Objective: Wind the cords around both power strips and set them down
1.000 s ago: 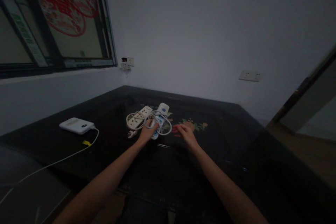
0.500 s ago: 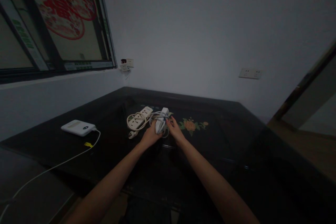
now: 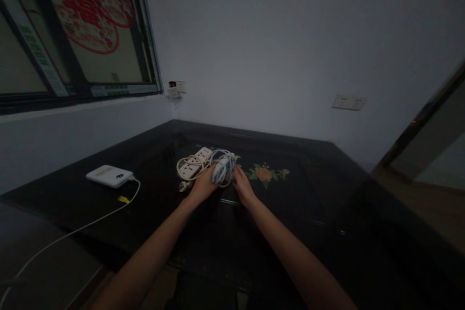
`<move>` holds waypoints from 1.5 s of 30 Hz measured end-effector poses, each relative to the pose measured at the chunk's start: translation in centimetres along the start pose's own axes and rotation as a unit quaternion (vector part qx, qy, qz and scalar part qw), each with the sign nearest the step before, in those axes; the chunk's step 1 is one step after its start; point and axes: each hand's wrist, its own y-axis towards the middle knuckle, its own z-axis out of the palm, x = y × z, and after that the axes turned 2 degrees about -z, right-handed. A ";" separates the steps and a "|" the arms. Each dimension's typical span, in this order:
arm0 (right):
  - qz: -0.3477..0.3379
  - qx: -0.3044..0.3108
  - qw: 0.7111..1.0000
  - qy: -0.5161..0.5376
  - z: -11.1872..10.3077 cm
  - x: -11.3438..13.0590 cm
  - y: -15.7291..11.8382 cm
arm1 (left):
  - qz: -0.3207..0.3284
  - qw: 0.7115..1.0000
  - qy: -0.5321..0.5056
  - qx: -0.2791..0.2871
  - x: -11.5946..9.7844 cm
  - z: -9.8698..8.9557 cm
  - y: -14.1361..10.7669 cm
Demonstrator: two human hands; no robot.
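Note:
My left hand (image 3: 204, 186) is closed round the near left side of a white power strip (image 3: 222, 169), with its pale cord (image 3: 227, 154) looped loosely about it. A bluish-white face of the strip is turned up. On the strip's right side, the fingers of my right hand (image 3: 244, 186) press against strip and cord; their tips are partly hidden. Just left of the bundle lies a cream power strip (image 3: 196, 163) on the table, its own cord coiled over it and its plug (image 3: 183, 186) near my left hand.
The dark glossy table (image 3: 298, 193) bears a painted flower pattern (image 3: 264, 173). At the left lies a white box-shaped device (image 3: 109, 176) with a cable (image 3: 90, 223) running off the table edge, near a yellow tag (image 3: 123, 199). Wall sockets (image 3: 348, 102) are behind.
The held power strip has been turned in my hands, so a bluish face shows instead of the plain white one. My left hand has shifted slightly left; the cream strip stays in place.

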 end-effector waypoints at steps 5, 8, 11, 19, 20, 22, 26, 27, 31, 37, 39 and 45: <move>0.032 -0.017 0.999 -0.011 -5.4 2.0 -3.3 | 0.006 0.999 0.033 0.024 0.5 -1.0 -1.7; 0.031 -0.013 0.999 -0.007 -8.4 3.4 -5.9 | 0.004 0.993 0.112 0.045 0.1 -3.1 -3.4; 0.028 -0.016 0.999 0.000 -10.2 4.5 -8.3 | 0.013 0.987 0.157 -0.013 -2.7 -5.6 -4.6; -0.044 -0.034 0.998 0.027 -9.1 3.2 -9.6 | 0.041 0.927 -0.324 0.186 -12.1 4.3 -3.8; -0.048 -0.033 0.998 0.023 -9.0 2.7 -9.5 | 0.034 0.916 -0.341 0.208 -12.0 6.5 -3.7; -0.050 -0.026 0.998 0.013 -8.8 1.8 -9.3 | 0.029 0.907 -0.353 0.228 -11.0 9.7 -3.5; -0.057 -0.001 0.998 0.001 -8.9 1.1 -9.4 | 0.015 0.885 -0.383 0.264 -8.9 11.3 -3.3; -0.057 0.006 0.998 -0.001 -8.9 1.1 -9.5 | 0.008 0.879 -0.390 0.274 -8.6 11.3 -3.2; -0.045 0.031 0.998 -0.016 -9.0 1.8 -9.8 | -0.016 0.860 -0.401 0.314 -8.1 11.4 -3.0; -0.029 0.070 0.996 -0.054 -9.3 2.5 -10.2 | -0.007 0.860 -0.382 0.338 -7.9 11.9 -3.3; -0.027 0.074 0.995 -0.062 -9.4 2.5 -10.2 | -0.004 0.861 -0.378 0.339 -7.9 11.9 -3.4; -0.026 0.073 0.994 -0.074 -9.4 2.2 -10.0 | -0.001 0.862 -0.376 0.340 -8.1 11.7 -3.4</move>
